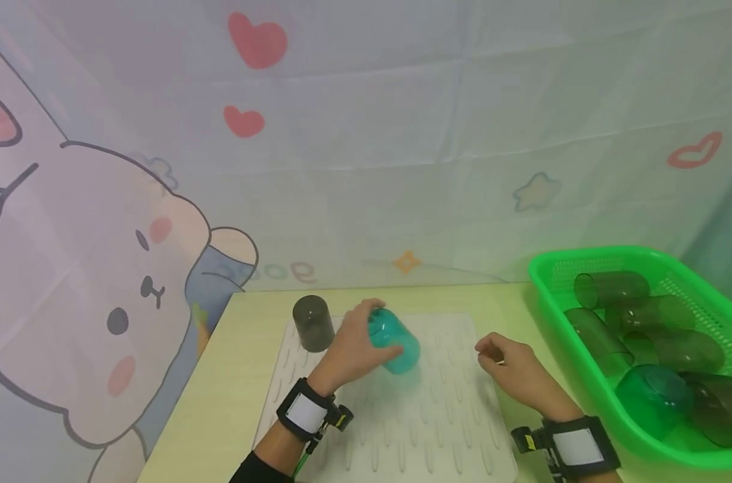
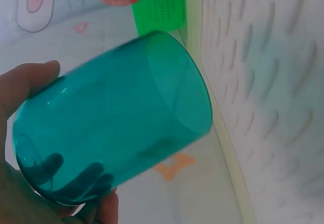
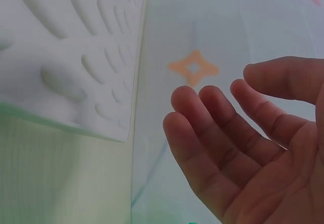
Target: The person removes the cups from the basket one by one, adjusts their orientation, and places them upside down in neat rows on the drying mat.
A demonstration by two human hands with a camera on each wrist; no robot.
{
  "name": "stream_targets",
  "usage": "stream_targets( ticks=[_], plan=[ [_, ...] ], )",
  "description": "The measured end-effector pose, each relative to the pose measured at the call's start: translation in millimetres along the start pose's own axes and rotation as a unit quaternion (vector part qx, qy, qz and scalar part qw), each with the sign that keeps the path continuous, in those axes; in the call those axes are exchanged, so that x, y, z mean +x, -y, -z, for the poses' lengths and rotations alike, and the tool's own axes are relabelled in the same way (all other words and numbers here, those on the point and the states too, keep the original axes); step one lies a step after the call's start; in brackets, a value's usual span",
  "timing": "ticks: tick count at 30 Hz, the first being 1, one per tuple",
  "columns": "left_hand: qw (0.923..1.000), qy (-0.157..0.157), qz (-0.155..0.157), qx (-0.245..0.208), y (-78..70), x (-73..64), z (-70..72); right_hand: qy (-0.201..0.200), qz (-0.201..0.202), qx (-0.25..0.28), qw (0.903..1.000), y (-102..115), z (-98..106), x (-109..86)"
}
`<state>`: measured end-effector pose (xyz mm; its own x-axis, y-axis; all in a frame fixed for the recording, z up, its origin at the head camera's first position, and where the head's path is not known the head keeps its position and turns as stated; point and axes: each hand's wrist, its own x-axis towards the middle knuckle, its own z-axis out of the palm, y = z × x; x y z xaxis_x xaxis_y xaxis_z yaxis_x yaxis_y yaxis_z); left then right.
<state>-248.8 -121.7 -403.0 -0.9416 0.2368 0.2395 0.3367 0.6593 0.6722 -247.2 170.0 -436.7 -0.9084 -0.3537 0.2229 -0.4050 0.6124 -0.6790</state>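
Note:
My left hand (image 1: 355,349) grips a clear teal plastic cup (image 1: 396,342), thumb on one side and fingers on the other. Tilted over the white ridged mat (image 1: 366,429), the cup (image 2: 116,118) has its open rim facing toward the mat in the left wrist view. My right hand (image 1: 516,369) hovers past the mat's right edge, holding nothing; in the right wrist view its fingers (image 3: 202,143) are loosely bent, with the thumb apart from them. A dark grey see-through cup (image 1: 313,324) stands at the mat's back left corner.
At the right, a green plastic basket (image 1: 537,275) contains several dark see-through cups (image 1: 613,288) lying on their sides and one teal cup (image 1: 654,396). The mat lies on a pale wooden table (image 1: 208,396). Behind it hangs a printed cloth (image 1: 372,168).

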Motion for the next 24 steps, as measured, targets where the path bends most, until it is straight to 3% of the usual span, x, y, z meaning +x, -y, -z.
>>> stream_targets(
  ticks=[2, 5, 8, 17, 24],
  plan=[
    [0.9979, -0.017, -0.016, 0.06, 0.0, 4.8, -0.6, -0.001, -0.001, -0.005, 1.0, -1.1, 1.4, -0.5],
    [0.9881, -0.036, -0.038, 0.145, 1.6, 14.7, -1.1, -0.001, -0.005, -0.009, 0.9999, -1.5, 4.1, -1.4],
    [0.9798, -0.039, -0.045, 0.191, 6.4, 26.1, -1.9, 0.013, -0.016, -0.007, 0.9998, -0.7, 5.9, -2.7],
    [0.979, -0.017, -0.005, 0.203, 16.6, 50.2, -10.1, 0.08, -0.045, 0.006, 0.9958, -1.4, 7.3, -5.8],
    [0.9798, -0.003, 0.022, 0.199, 23.0, 57.6, -17.1, 0.08, -0.04, -0.001, 0.996, -4.5, 8.9, -5.8]
  ],
)
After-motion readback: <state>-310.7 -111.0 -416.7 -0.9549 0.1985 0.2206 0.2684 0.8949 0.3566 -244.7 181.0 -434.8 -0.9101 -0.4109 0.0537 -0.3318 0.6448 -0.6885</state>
